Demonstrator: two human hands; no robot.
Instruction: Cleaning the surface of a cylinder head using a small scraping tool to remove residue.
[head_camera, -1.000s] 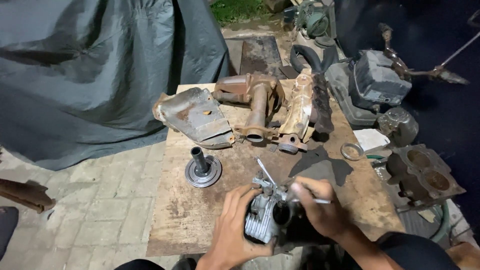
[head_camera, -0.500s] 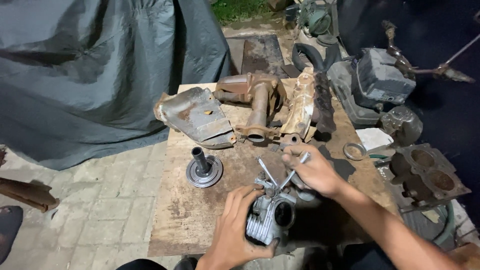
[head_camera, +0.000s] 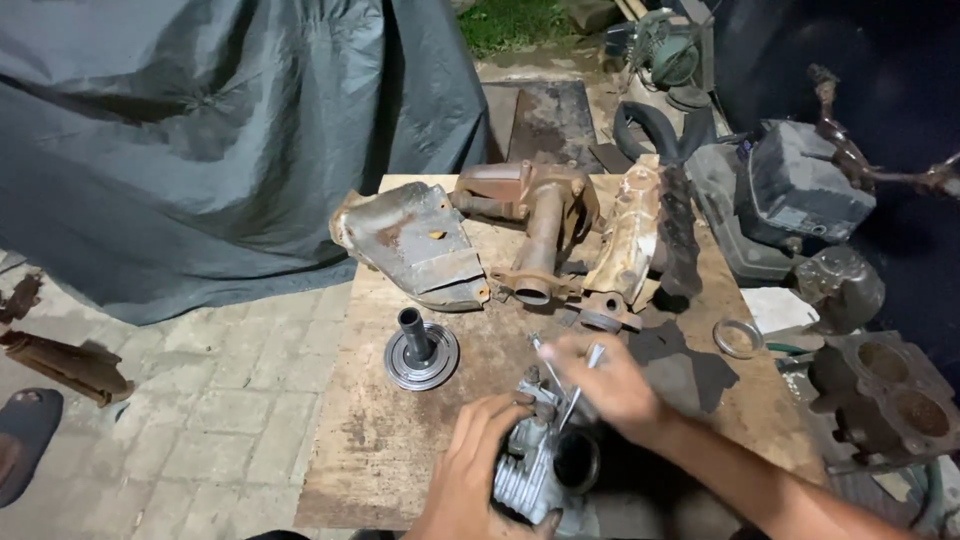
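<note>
Grey finned metal engine part (head_camera: 535, 470), dark round opening facing up, at near edge of wooden surface (head_camera: 370, 440). Left hand (head_camera: 480, 460) wrapped around its side. Right hand (head_camera: 605, 385), blurred, pinches thin metal rod (head_camera: 580, 385) above it. Flanged spindle (head_camera: 420, 350) stands nearby.

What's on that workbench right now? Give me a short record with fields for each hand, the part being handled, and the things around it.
Surface: worn wooden board on a paved floor
Left hand: grips a finned grey metal engine part
Right hand: above that part, holding a thin metal rod
Nearby: round flanged hub to the left
Behind: rusty exhaust pipes and a bent metal cover
Right edge: metal ring
Backdrop: grey tarpaulin
</note>
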